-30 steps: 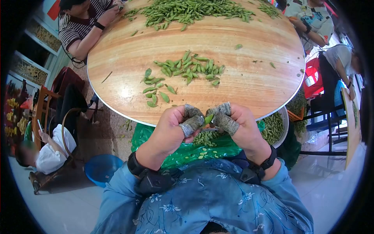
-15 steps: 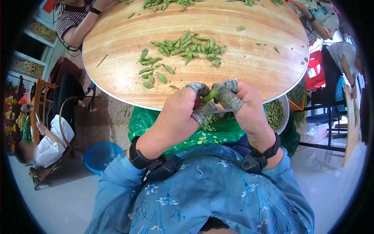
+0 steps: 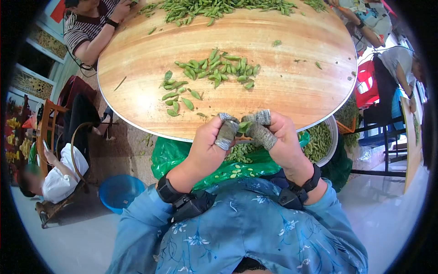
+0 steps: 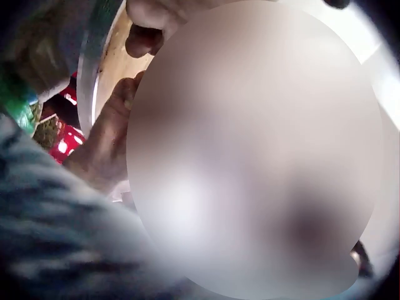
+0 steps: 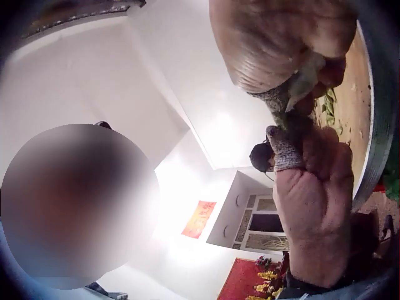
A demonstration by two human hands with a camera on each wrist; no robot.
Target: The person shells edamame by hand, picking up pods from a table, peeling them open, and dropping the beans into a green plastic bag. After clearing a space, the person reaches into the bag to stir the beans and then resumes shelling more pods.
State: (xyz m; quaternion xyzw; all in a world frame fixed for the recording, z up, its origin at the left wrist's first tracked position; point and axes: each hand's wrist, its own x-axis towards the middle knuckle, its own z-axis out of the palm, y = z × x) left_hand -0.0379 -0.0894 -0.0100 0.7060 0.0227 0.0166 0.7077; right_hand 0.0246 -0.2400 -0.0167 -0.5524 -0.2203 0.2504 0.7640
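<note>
Pod (image 3: 244, 127) sits pinched between the left hand (image 3: 207, 144) and right hand (image 3: 286, 144), with a green bag (image 3: 169, 157) below; a loose pinch could drop it, a hard squeeze could send it springing past the bag. It looks bright green, partly covered by cloth wraps (image 3: 262, 137). Farther off, loose pods (image 3: 218, 68) lie scattered on the table (image 3: 296, 89).

Head view faces forward, down; wrist views close, apparently tilted; all share hands (image 3: 207, 140) (image 3: 284, 139)
</note>
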